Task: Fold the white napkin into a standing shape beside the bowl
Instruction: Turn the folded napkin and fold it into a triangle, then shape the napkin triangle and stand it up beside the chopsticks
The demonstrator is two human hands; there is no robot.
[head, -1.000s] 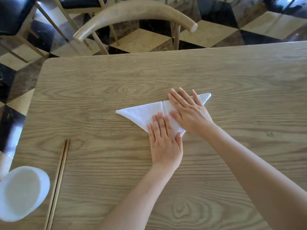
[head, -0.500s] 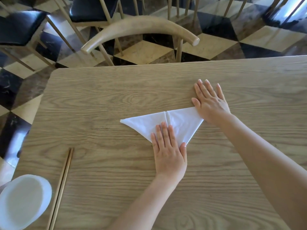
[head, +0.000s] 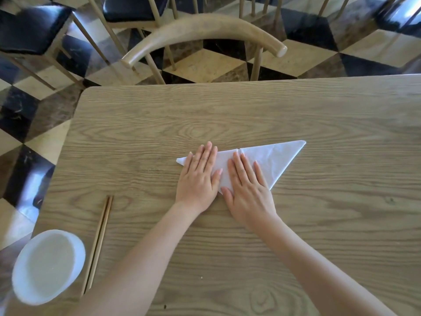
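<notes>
- The napkin lies flat on the table, near its middle, folded into a triangle.
- The left hand lies palm down on the left half, fingers straight. It grips nothing and only presses.
- The right hand lies palm down just right of the centre seam, fingers straight and slightly spread. It also holds nothing.
- Probable purpose: flat pressure sets the creases and keeps the layers from springing open.
- Long axis: the long edge runs left to right along the far side, rising slightly toward the right tip.
- The apex points toward the person and sits between the two thumbs.
- The bowl stands at the near left corner, well apart from the napkin, with the chopsticks just beside it.
- Judgement: the standing shape is not yet formed.
</notes>
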